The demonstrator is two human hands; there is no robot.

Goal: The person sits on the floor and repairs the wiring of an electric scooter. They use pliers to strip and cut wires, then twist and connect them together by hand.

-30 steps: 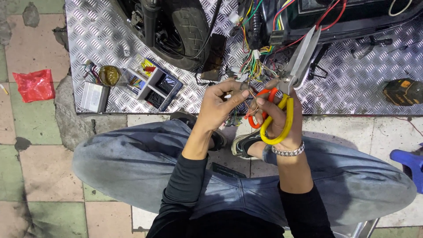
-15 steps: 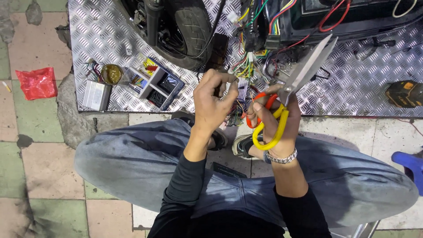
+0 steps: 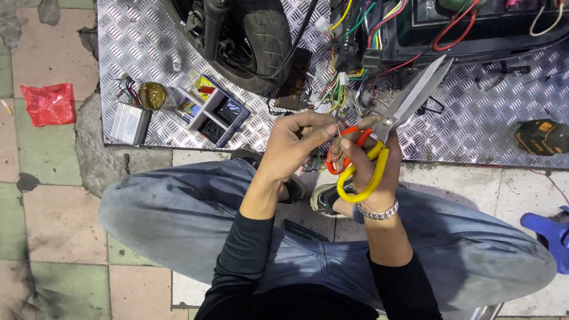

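While the right hand (image 3: 370,163) grips one pair of scissors (image 3: 391,124), the left hand (image 3: 293,145) pinches one thin wire (image 3: 339,131).

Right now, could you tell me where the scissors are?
In the head view, the scissors are right of centre, held in the right hand, blades pointing up-right over the checker-plate floor, beside the left hand.

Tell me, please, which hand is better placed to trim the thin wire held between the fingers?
Probably the right. The right hand already grips the scissors by their yellow and orange handles, blades pointing away. The left hand pinches the thin wire beside those handles, so it suits steadying.
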